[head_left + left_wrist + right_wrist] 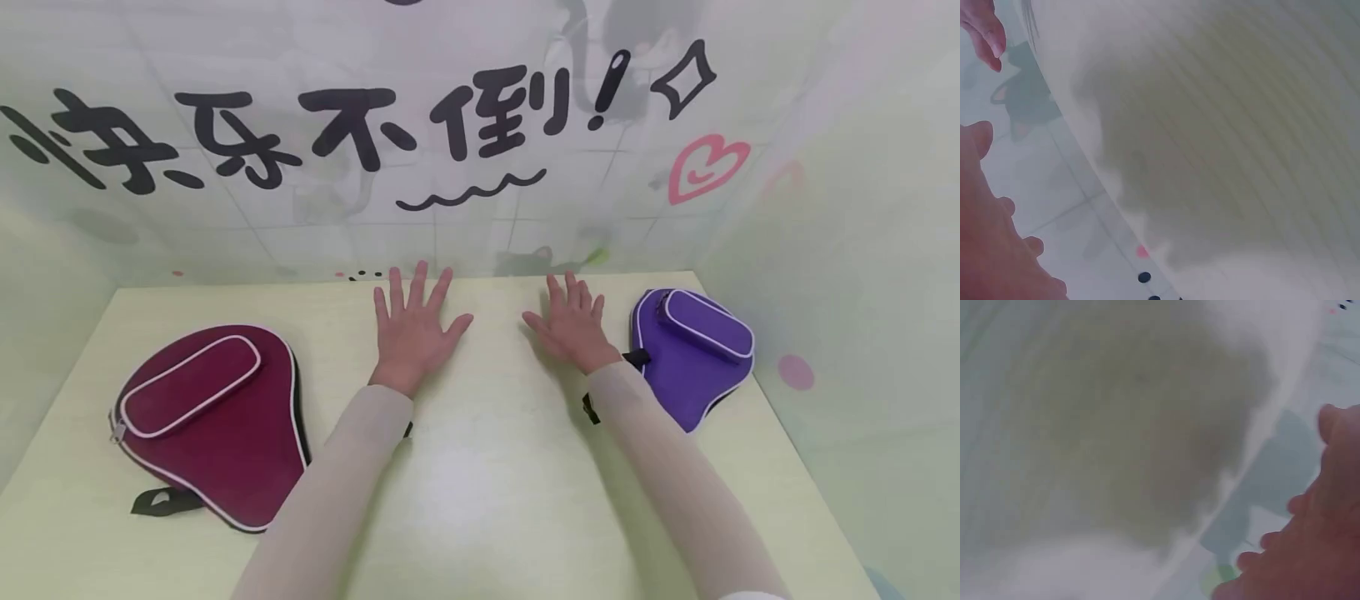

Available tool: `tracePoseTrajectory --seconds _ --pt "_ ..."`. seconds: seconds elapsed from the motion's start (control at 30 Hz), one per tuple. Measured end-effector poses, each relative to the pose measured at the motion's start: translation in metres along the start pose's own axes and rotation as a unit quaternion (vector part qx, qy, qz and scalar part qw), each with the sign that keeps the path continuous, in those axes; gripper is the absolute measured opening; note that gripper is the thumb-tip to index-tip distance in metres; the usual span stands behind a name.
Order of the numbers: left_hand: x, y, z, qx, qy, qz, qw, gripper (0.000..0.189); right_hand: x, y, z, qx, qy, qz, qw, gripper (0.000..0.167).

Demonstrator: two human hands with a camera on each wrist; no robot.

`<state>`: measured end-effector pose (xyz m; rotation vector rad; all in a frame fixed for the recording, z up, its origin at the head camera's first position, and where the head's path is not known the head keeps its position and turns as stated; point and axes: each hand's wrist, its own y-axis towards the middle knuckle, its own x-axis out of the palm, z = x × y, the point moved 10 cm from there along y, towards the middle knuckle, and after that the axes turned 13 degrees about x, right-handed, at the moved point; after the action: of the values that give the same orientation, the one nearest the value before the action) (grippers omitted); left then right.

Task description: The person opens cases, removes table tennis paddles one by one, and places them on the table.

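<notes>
Both your hands are empty, released. Left hand (412, 337): fingers spread, thumb out, near the surface's (480, 508) back edge. Right hand (573, 329): fingers extended, thumb out to the side, same edge. Wrist views show a shadow under each hand, so both look held above the surface, apart from it; exact gap can't be told.

Your maroon bag (255, 433) lies flat on the left, pocket (191, 387) facing up, zip pull (117, 433) at its left side, black strap (168, 502) poking out below. Your left sleeve (330, 500) covers part of its right edge. Your purple bag (678, 379) lies on the right, just beside the right hand, partly behind your right sleeve (667, 475).

Progress: neither bag is gripped, lifted or stacked; they're well apart, one per side. No contents are laid out. Handling looks either not begun or already finished; can't tell which, nor what's left. Can't confirm either bag's zip is fully closed.
</notes>
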<state>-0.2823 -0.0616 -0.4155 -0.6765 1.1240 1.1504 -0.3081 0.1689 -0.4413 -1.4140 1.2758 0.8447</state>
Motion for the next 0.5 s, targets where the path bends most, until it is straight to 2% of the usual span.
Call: tracePoseTrajectory --seconds 0.1,0.2,0.37,0.5 --pt "0.004 0.003 0.011 0.012 -0.014 0.0 0.9998 0.075 -0.016 -0.004 0.021 0.026 0.006 -0.013 0.9996 0.086" --pt "0.007 0.003 0.023 0.025 -0.019 -0.003 0.9995 0.075 -0.038 -0.008 0.052 0.062 0.009 -0.019 0.9979 0.087" --pt "0.008 0.003 0.042 0.05 -0.034 -0.004 0.9982 0.073 -0.074 -0.009 0.119 0.119 0.007 -0.013 0.9928 0.093" --pt "0.008 0.01 0.063 0.081 -0.039 -0.01 0.9959 0.071 -0.101 -0.012 0.174 0.148 0.005 0.001 0.9889 0.094"
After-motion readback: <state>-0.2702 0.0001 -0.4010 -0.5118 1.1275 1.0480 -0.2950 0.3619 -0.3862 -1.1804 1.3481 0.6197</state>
